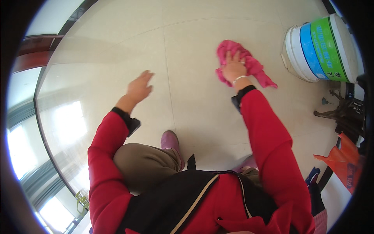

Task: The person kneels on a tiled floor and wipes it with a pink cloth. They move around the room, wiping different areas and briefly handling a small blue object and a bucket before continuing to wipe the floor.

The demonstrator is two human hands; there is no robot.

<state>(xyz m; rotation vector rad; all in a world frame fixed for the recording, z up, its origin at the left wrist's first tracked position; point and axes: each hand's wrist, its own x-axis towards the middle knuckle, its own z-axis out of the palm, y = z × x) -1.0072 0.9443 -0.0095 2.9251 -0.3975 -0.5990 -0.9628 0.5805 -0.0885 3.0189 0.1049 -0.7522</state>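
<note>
My right hand (235,68) presses down on a crumpled pink cloth (254,68) that lies on the tiled floor (198,96). Its fingers are spread over the cloth, whose loose tail trails off to the lower right. A bracelet circles that wrist and a ring is on one finger. Off to the left, my left hand (140,87) hangs over the pale tiles with nothing in it, its thumb apart from the fingers. Below the hands, a pink-purple shoe (170,141) stands on the floor beside my bent knee.
At the upper right is a white bucket (295,52) with a blue and green label bearing writing. Dark carved furniture legs (336,112) reach onto the floor at right, above an orange bag (342,161). A small green chair (82,200) shows at lower left.
</note>
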